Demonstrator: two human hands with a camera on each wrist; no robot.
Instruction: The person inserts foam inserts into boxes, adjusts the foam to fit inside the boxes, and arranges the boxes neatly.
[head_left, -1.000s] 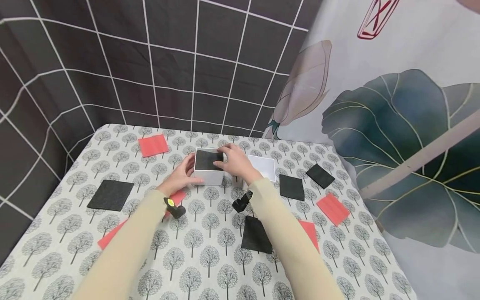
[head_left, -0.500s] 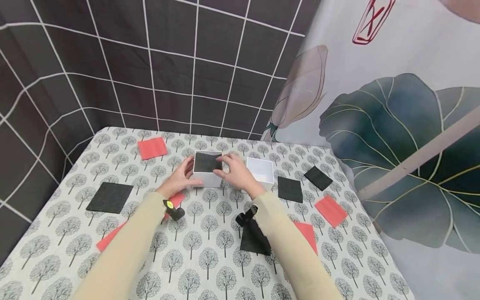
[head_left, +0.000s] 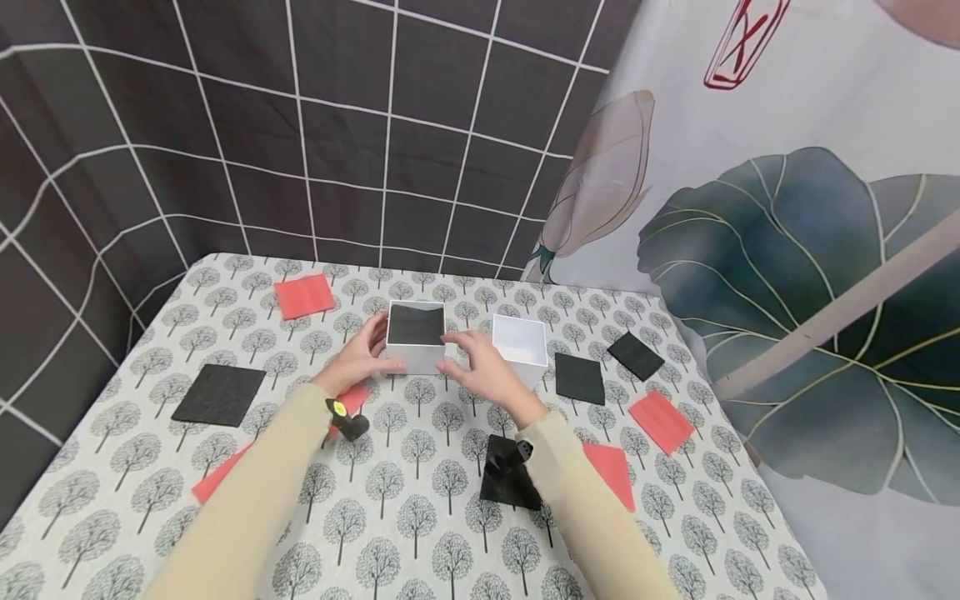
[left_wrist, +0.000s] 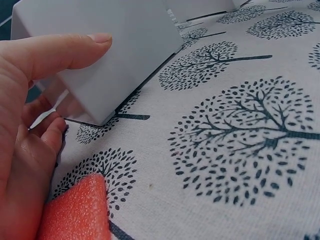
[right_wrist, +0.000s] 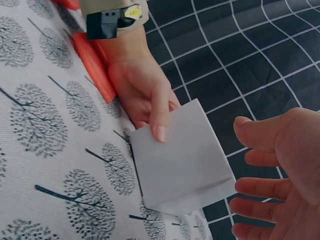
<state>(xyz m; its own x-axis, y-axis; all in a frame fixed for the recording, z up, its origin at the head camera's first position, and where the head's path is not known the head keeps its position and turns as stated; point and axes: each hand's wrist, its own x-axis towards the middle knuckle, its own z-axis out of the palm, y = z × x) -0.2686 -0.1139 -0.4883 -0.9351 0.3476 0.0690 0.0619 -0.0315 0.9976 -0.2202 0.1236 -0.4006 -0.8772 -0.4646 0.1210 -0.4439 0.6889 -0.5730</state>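
A white box point(head_left: 417, 360) stands at the middle of the table, with a black sheet point(head_left: 416, 323) lying inside it. My left hand point(head_left: 358, 360) holds the box's left side, thumb flat on the front face and fingers around the corner, as the left wrist view also shows. At the box's right side is my right hand point(head_left: 486, 367), its fingers extended and holding nothing; in the right wrist view its fingertips come close to the box edge, and I cannot tell whether they touch. An open white box or lid point(head_left: 519, 340) sits just right of it.
Black sheets point(head_left: 219, 395) point(head_left: 580, 379) point(head_left: 636, 356) point(head_left: 504, 487) and red pieces point(head_left: 304, 297) point(head_left: 662, 422) point(head_left: 611, 471) lie around on the tree-print cloth point(head_left: 420, 517). Under the left forearm is more red point(left_wrist: 77, 212). Dark grid curtain point(head_left: 337, 125) hangs behind.
My right hand has drawn back from the top of the box to its right side, letting go of the black sheet, which now lies flatter. My left hand stays on the box.
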